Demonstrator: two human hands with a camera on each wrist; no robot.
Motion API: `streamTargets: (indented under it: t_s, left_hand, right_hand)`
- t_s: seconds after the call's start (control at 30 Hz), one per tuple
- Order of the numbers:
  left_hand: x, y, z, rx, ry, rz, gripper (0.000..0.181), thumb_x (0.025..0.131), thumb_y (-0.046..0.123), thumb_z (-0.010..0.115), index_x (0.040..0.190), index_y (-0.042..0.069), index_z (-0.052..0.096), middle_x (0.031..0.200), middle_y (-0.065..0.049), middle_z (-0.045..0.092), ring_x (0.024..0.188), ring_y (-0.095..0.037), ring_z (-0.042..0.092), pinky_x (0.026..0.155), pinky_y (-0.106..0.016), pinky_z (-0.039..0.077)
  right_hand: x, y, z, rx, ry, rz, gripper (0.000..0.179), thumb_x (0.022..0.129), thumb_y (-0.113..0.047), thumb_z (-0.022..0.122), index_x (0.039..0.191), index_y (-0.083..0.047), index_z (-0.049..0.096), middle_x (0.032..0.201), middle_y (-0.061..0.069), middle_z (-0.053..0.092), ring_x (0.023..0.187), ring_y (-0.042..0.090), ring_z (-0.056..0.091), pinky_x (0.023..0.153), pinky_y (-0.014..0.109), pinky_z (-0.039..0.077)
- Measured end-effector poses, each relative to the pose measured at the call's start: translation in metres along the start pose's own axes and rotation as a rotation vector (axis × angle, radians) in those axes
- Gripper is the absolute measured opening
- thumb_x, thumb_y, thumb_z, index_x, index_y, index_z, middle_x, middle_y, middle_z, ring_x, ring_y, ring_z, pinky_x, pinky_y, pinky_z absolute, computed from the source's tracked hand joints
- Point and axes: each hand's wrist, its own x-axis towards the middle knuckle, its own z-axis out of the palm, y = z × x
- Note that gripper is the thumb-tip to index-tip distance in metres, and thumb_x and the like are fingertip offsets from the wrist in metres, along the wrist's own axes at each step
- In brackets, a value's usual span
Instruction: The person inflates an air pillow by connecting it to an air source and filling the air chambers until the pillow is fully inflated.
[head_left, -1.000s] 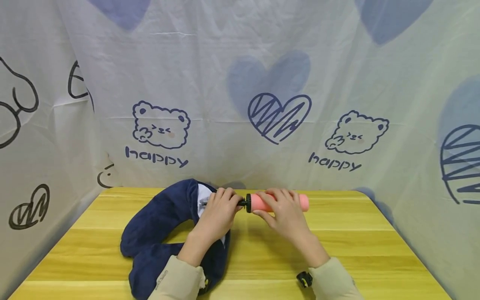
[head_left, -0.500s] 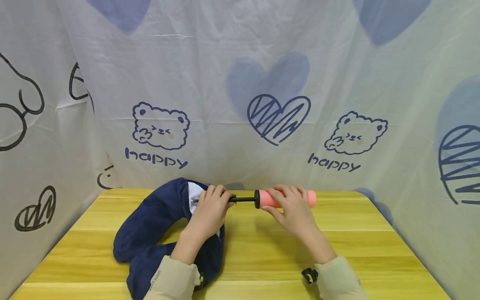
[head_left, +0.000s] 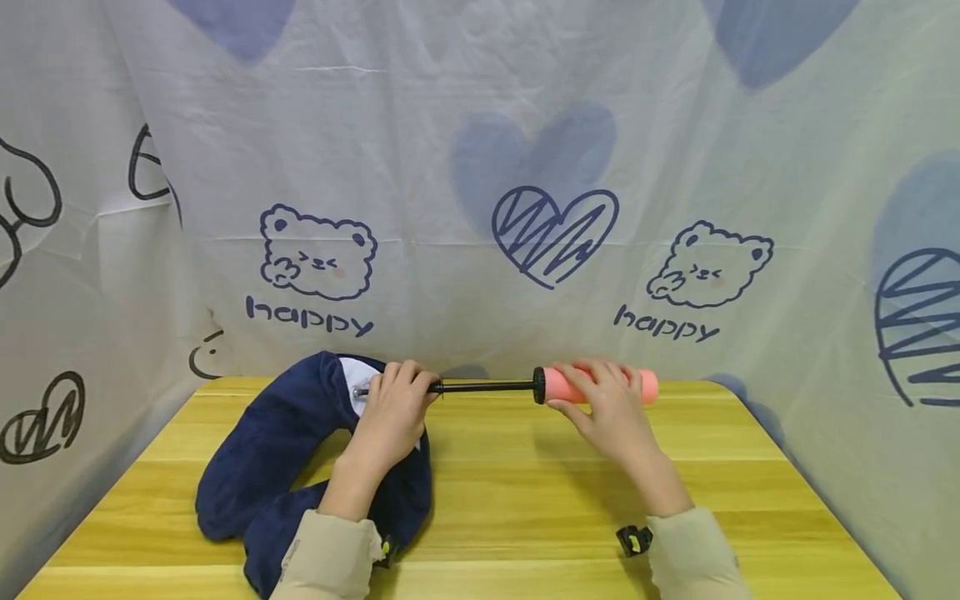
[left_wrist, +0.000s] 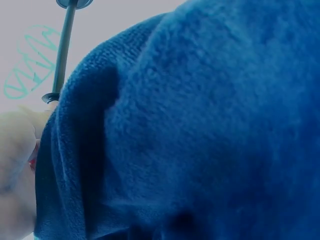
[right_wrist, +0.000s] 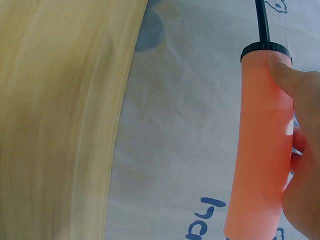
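Right hand [head_left: 611,408] wraps fingers round pink pump tube [head_left: 600,385], holding it sideways above surface [head_left: 525,492] at far edge. Thin black rod [head_left: 483,387] sticks out long from tube toward 9 o'clock. Left hand [head_left: 393,408] pinches rod's far end at white patch [head_left: 351,375] of blue neck pillow [head_left: 277,450]. Pillow lies on surface at 9 o'clock from tube, under left hand. Bear cloth [head_left: 480,208] hangs behind, at 12 o'clock.
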Motion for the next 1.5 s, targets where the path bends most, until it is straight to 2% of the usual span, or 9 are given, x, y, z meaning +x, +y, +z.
streamTargets:
  t_s: [0.2,0.4,0.53,0.67,0.8,1.1,1.3,1.5]
  left_hand:
    - [-0.001,0.003,0.001,0.006,0.011,0.02,0.017,0.104,0.015,0.065,0.118,0.008,0.07,0.114,-0.008,0.06,0.107,-0.03,0.05,0.089,-0.048,0.04]
    - [0.0,0.019,0.014,0.027,0.012,0.137,0.015,0.103,0.018,0.067,0.114,0.009,0.07,0.107,-0.007,0.06,0.1,-0.03,0.051,0.083,-0.045,0.042]
    - [0.0,0.032,0.023,0.044,-0.014,0.185,0.014,0.101,0.02,0.069,0.11,0.009,0.07,0.103,-0.006,0.059,0.1,-0.029,0.054,0.085,-0.046,0.045]
    - [-0.001,0.04,0.025,0.056,-0.025,0.194,0.015,0.1,0.02,0.072,0.109,0.009,0.07,0.103,-0.005,0.06,0.102,-0.028,0.055,0.086,-0.045,0.046]
    - [-0.001,0.041,0.025,0.059,-0.016,0.204,0.015,0.099,0.019,0.072,0.109,0.008,0.07,0.103,-0.006,0.06,0.101,-0.028,0.055,0.086,-0.045,0.046]
    - [0.0,0.037,0.023,0.002,-0.005,0.188,0.015,0.101,0.019,0.07,0.112,0.009,0.07,0.105,-0.006,0.061,0.102,-0.03,0.055,0.089,-0.047,0.047]
    - [0.002,0.034,0.02,0.022,-0.007,0.164,0.015,0.103,0.021,0.067,0.113,0.01,0.07,0.105,-0.005,0.06,0.1,-0.028,0.054,0.086,-0.044,0.046]
    - [0.003,0.028,0.017,0.016,0.018,0.153,0.014,0.103,0.02,0.067,0.113,0.01,0.07,0.104,-0.005,0.06,0.098,-0.028,0.052,0.084,-0.045,0.045]
  right_hand:
    - [-0.001,-0.005,0.003,-0.007,0.002,-0.006,0.054,0.088,-0.037,0.084,0.135,-0.017,0.069,0.127,0.012,0.065,0.122,0.037,0.056,0.107,0.062,0.03]
    - [-0.001,-0.025,0.02,-0.012,-0.011,-0.095,0.055,0.088,-0.04,0.082,0.136,-0.015,0.069,0.122,0.011,0.067,0.116,0.036,0.061,0.103,0.061,0.035]
    - [-0.003,-0.039,0.028,-0.029,-0.02,-0.144,0.053,0.089,-0.042,0.08,0.132,-0.012,0.071,0.118,0.012,0.068,0.111,0.037,0.063,0.098,0.06,0.043]
    - [-0.004,-0.045,0.031,-0.027,-0.012,-0.163,0.051,0.089,-0.043,0.08,0.129,-0.012,0.072,0.118,0.012,0.068,0.111,0.037,0.063,0.097,0.059,0.045]
    - [-0.004,-0.045,0.032,-0.02,-0.006,-0.166,0.051,0.09,-0.042,0.079,0.13,-0.011,0.072,0.118,0.012,0.068,0.111,0.037,0.063,0.097,0.059,0.045]
    - [-0.002,-0.045,0.029,-0.002,0.033,-0.172,0.053,0.089,-0.04,0.08,0.132,-0.012,0.071,0.119,0.012,0.068,0.111,0.037,0.063,0.097,0.06,0.045]
    - [0.001,-0.042,0.024,0.003,0.029,-0.142,0.053,0.088,-0.04,0.081,0.132,-0.013,0.072,0.118,0.011,0.068,0.111,0.035,0.062,0.098,0.057,0.044]
    - [0.003,-0.036,0.019,0.007,0.013,-0.11,0.054,0.088,-0.04,0.082,0.133,-0.013,0.071,0.119,0.011,0.068,0.113,0.035,0.061,0.102,0.056,0.041]
